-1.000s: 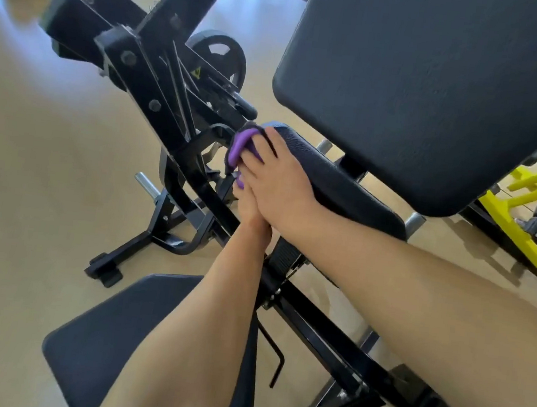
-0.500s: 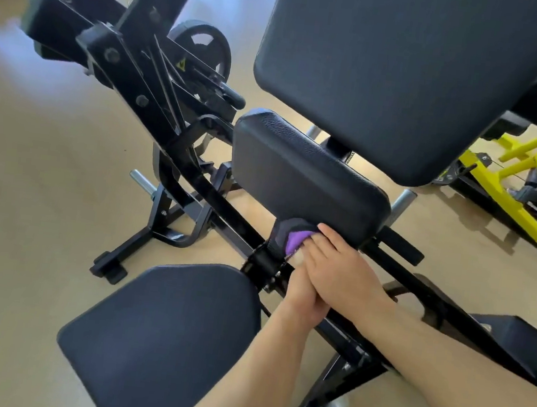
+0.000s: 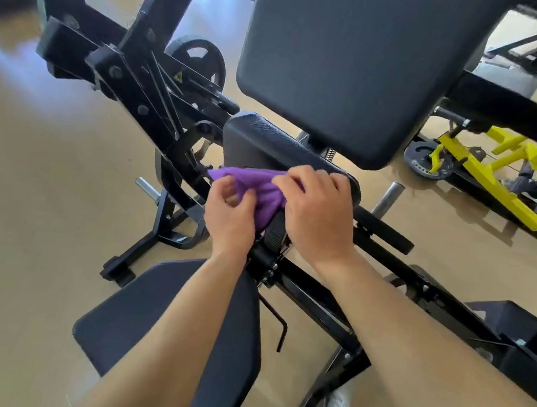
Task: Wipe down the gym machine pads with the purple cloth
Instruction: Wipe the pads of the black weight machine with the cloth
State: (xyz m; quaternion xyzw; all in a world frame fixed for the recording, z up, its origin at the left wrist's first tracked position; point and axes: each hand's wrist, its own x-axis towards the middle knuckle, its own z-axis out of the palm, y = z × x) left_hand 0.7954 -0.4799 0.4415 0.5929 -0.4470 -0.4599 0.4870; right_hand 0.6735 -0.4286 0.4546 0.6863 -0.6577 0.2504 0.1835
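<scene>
Cloth (image 3: 262, 191) btwn L grip (image 3: 230, 214), R grip (image 3: 317, 214)

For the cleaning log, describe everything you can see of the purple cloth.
The purple cloth is a soft, finely ribbed fabric, bunched and creased. The left hand pinches its lower left part and the right hand grips its right side, hiding much of it. One pointed corner sticks out to the left. It hangs in front of the lower edge of the small black pad; whether it touches the pad cannot be told.
</scene>
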